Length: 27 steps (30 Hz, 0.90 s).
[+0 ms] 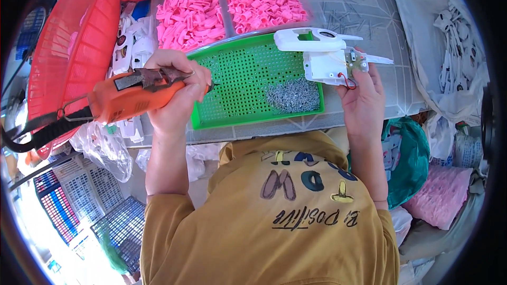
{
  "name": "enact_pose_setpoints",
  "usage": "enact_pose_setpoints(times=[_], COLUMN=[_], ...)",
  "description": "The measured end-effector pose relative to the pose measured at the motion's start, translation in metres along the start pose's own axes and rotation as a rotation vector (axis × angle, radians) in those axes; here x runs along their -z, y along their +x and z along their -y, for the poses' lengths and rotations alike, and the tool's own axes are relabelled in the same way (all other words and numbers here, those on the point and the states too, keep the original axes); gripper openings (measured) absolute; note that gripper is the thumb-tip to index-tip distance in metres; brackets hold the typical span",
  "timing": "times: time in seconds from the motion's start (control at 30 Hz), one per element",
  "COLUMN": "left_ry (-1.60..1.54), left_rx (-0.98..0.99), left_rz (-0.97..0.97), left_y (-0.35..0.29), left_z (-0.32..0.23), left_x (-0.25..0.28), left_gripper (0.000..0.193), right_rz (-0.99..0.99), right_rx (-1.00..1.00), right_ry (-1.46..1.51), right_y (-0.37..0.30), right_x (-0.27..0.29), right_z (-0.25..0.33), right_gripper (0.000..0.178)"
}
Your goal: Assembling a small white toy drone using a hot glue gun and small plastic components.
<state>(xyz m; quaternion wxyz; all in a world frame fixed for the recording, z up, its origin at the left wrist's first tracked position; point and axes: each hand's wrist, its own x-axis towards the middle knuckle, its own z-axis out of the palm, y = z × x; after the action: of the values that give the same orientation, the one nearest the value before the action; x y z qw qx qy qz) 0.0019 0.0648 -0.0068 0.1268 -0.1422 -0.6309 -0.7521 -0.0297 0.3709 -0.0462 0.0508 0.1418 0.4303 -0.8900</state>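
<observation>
My left hand (182,92) is closed around an orange electric screwdriver (119,97), its tip pointing right over a green perforated tray (253,122). A heap of small silver screws (293,96) lies in the tray's right end. At that end my right hand (364,100) grips a white plastic device housing (323,65), held above the tray's edge. Its body bears a small circuit board (361,63) and a red wire. A white cover piece (301,39) with an oblong opening lies along the far side of the housing. Screwdriver and housing are apart.
Pink plastic parts (190,10) fill a two-part clear container beyond the tray. A large red basket (71,58) stands at left, with white housings (134,42) beside it. Loose metal pins (348,18) lie at the back right. A white sack (417,26) of white parts hangs at right.
</observation>
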Motion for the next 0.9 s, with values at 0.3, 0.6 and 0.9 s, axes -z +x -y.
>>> enact_pose_setpoints(times=[0.3, 0.6, 0.9], left_ry=[0.063, -0.117, -0.293], left_rx=[-0.061, -0.199, -0.055], left_rz=[0.002, 0.202, 0.416], left_y=[-0.002, 0.034, 0.065], left_z=[-0.002, -0.033, 0.004], left_x=[-0.012, -0.088, -0.153], left_gripper=[0.025, 0.031, 0.033], right_rz=[-0.015, -0.03, 0.036], right_rx=[-0.036, -0.045, -0.072], right_ry=[0.01, 0.044, 0.062], right_y=[-0.007, -0.005, -0.009], right_x=[-0.002, -0.005, -0.004], right_z=[-0.007, -0.01, -0.002], right_gripper=[0.036, 0.034, 0.038])
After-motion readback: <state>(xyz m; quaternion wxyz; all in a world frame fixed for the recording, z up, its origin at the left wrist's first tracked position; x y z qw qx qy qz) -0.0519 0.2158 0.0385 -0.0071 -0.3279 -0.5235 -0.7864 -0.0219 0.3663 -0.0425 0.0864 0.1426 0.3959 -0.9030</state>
